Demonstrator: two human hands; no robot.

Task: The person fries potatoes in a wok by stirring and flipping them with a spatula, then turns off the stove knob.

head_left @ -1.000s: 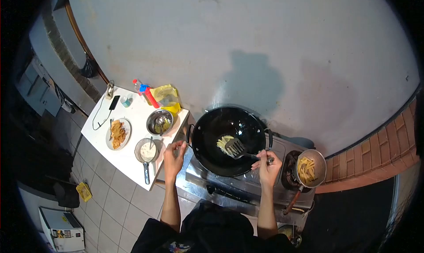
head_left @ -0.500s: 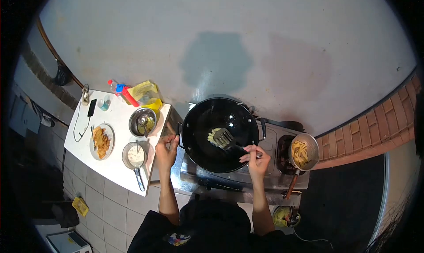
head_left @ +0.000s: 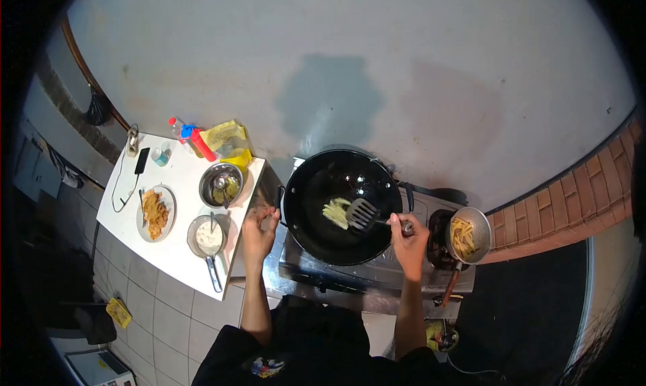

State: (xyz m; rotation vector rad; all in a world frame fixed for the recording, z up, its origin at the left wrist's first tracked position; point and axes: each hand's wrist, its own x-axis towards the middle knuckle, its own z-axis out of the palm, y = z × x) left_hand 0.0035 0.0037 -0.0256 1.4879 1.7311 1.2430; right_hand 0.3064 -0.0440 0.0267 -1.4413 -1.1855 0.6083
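On the stove stands a large black wok (head_left: 316, 234) with a small pile of pale, cut strips (head_left: 336, 213) in its middle. My right hand (head_left: 410, 243) is closed round the handle of a slotted spatula (head_left: 363, 214), whose blade lies against the right side of the pile. At the wok's left side, my left hand (head_left: 260, 234) has its fingers curled at the side handle (head_left: 278, 200). The fingertips overlap the handle's lower end; their exact grip is small in view.
A small pan (head_left: 480, 250) of fries stands on the right burner. Left, a white table (head_left: 176, 259) bears a plate (head_left: 169, 224) of fried food, a metal bowl (head_left: 220, 167), a saucepan of white batter (head_left: 209, 236), bottles and a phone (head_left: 142, 161). Below right is a container (head_left: 441, 336).
The spatula has come off the top of the pale strips and moved right, with my right hand. More of the pile shows. My left hand stays by the wok handle; the whole view shifts slightly.
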